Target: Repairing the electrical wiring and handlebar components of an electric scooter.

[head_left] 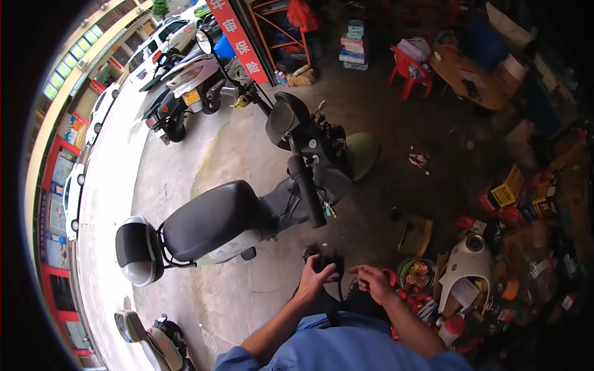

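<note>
**Q:** State the condition of each hand.

**A:** My left hand (314, 276) is closed around a small black boxy device with a black cable (327, 263). The fingers wrap its left side. My right hand (373, 280) sits just beside it, fingers curled and pinched together. I cannot tell whether they grip anything; the fingertips are too small to resolve.

**Q:** Where is the device located?

**A:** It is held in the air in front of my blue-sleeved chest, above the grey concrete floor (247, 297). The cable hangs down from it between my forearms.

**Q:** What stands nearest?

**A:** A black electric scooter with a broad black saddle (238, 216) stands directly beyond my hands. Its black-and-white rear storage box (137, 248) points toward the left edge of the floor; its handlebar and black front panel (286, 117) point away from me.

**Q:** What lies to the right?

**A:** A white scooter body panel (465, 266) lies near the right edge of the floor among mixed clutter. A round container of small coloured parts (416, 273) sits just beside my right hand. A yellow crate (508, 187) lies farther off.

**Q:** And beyond?

**A:** A red plastic chair (409, 73) stands near a round wooden table (465, 77) at the far side. Parked scooters (185, 86) stand at the far left, where the floor meets the street.
</note>
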Action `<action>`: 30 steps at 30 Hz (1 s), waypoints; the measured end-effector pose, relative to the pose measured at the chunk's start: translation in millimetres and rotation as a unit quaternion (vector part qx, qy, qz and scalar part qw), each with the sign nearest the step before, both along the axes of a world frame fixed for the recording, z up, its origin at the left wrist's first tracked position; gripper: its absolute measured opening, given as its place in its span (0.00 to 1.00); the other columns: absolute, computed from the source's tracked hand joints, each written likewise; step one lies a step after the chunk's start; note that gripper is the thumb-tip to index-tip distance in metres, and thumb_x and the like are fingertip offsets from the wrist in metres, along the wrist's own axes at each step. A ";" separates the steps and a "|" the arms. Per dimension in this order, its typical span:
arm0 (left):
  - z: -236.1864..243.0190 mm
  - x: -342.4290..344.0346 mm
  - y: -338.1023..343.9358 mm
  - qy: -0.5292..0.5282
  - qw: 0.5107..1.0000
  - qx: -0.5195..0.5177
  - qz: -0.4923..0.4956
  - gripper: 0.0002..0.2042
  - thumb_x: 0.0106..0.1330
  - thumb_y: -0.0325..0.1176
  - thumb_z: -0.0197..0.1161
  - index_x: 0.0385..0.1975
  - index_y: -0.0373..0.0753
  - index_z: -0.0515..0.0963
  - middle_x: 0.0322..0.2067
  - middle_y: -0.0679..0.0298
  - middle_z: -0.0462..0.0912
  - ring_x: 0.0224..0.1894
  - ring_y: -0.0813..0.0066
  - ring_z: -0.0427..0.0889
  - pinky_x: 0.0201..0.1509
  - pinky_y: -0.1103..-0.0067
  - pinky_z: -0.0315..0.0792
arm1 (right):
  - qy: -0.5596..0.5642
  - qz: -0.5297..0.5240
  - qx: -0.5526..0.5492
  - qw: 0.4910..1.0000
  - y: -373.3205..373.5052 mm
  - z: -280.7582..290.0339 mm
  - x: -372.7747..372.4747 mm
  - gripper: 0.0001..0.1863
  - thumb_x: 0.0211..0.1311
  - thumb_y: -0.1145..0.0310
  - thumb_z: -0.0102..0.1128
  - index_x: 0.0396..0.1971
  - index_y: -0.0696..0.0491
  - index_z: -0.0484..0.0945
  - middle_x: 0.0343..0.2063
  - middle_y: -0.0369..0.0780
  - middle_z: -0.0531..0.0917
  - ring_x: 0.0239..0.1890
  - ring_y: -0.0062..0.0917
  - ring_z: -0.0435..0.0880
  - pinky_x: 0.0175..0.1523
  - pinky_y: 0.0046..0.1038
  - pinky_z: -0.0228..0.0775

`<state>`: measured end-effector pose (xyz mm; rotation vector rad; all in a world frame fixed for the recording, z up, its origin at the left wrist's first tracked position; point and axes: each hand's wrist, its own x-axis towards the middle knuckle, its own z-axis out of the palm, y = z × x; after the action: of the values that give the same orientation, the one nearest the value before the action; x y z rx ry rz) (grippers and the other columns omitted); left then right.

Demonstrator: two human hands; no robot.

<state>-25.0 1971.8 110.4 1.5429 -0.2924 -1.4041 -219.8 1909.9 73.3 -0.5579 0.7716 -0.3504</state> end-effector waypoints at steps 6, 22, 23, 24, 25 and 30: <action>25.6 -38.6 -35.6 -0.135 0.987 0.052 -0.070 0.33 0.57 0.43 0.68 0.56 0.30 0.60 0.45 0.51 0.75 0.41 0.70 0.79 0.40 0.77 0.76 | 0.096 0.048 -0.122 0.987 -20.5 20.2 -11.7 0.08 0.65 0.63 0.52 0.36 0.51 0.77 0.20 0.25 0.67 0.20 0.08 0.61 0.24 0.15 0.50; -5.6 71.8 -81.5 -0.077 0.992 -0.089 -0.044 0.24 0.66 0.38 0.59 0.60 0.36 0.64 0.50 0.59 0.75 0.53 0.71 0.74 0.55 0.77 0.68 | 0.060 0.077 -0.127 0.987 -147.9 39.8 47.2 0.14 0.67 0.61 0.53 0.26 0.54 0.77 0.12 0.24 0.61 0.13 0.08 0.54 0.19 0.17 0.42; -0.7 78.3 -82.3 -0.067 0.989 -0.127 -0.034 0.24 0.66 0.38 0.59 0.60 0.36 0.64 0.50 0.59 0.75 0.53 0.71 0.74 0.55 0.77 0.68 | 0.062 0.086 -0.132 0.986 -158.3 44.5 52.5 0.14 0.67 0.60 0.53 0.26 0.53 0.77 0.13 0.24 0.61 0.13 0.08 0.54 0.19 0.17 0.42; 7.9 84.4 -83.6 -0.086 0.989 -0.123 0.015 0.23 0.67 0.38 0.57 0.59 0.36 0.65 0.50 0.60 0.75 0.53 0.72 0.74 0.54 0.77 0.69 | 0.062 0.092 -0.140 0.984 -169.1 48.9 58.2 0.14 0.67 0.60 0.53 0.26 0.53 0.77 0.13 0.24 0.62 0.13 0.08 0.55 0.19 0.17 0.42; 17.7 89.1 -89.8 -0.111 0.983 -0.134 0.062 0.21 0.68 0.37 0.56 0.58 0.36 0.66 0.49 0.60 0.76 0.52 0.72 0.74 0.53 0.77 0.69 | 0.064 0.103 -0.141 0.983 -180.3 52.8 64.2 0.14 0.67 0.60 0.53 0.26 0.53 0.77 0.13 0.24 0.62 0.13 0.08 0.55 0.19 0.17 0.42; 67.1 95.6 -140.6 -0.157 0.968 -0.152 0.121 0.27 0.67 0.37 0.57 0.64 0.38 0.58 0.58 0.57 0.68 0.58 0.69 0.69 0.54 0.74 0.69 | 0.073 0.151 -0.141 0.976 -227.2 58.7 95.2 0.13 0.65 0.61 0.56 0.26 0.54 0.79 0.13 0.26 0.68 0.15 0.07 0.60 0.19 0.17 0.47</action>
<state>70.6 1831.2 177.4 1.4818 -0.4703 -0.8777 -124.6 1682.7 132.0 -0.9653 0.7698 -0.1375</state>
